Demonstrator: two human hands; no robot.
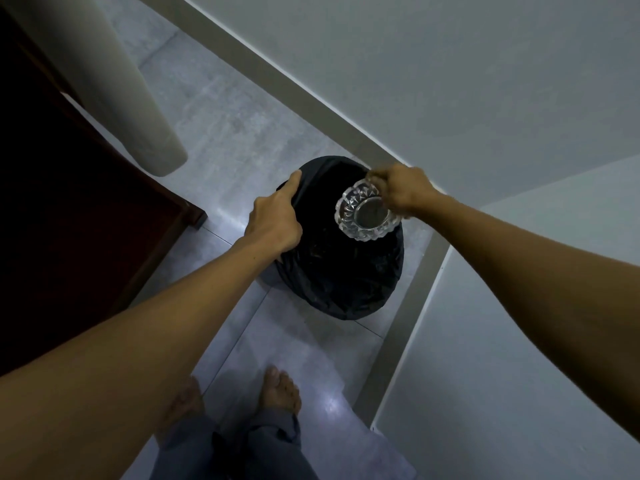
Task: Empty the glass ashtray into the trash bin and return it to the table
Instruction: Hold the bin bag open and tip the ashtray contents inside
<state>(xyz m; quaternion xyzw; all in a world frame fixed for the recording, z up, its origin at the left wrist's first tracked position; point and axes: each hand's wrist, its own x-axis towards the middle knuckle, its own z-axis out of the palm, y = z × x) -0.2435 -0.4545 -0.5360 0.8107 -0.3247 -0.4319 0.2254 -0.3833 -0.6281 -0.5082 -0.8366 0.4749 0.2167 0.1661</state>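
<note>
A round cut-glass ashtray (pixel 365 211) hangs over the mouth of the trash bin (pixel 346 278), which is lined with a black bag and stands on the floor in a wall corner. My right hand (pixel 401 192) grips the ashtray by its far right rim; the ashtray is turned so that its underside faces me. My left hand (pixel 275 220) holds the black bag at the bin's left rim, fingers closed on the plastic. The inside of the bin is dark and its contents cannot be made out.
A dark wooden piece of furniture (pixel 69 202) stands at the left, with a pale curtain (pixel 138 98) hanging beside it. Grey walls with a skirting board (pixel 311 95) close in behind and to the right of the bin. My bare feet (pixel 280 389) stand on the grey tiles.
</note>
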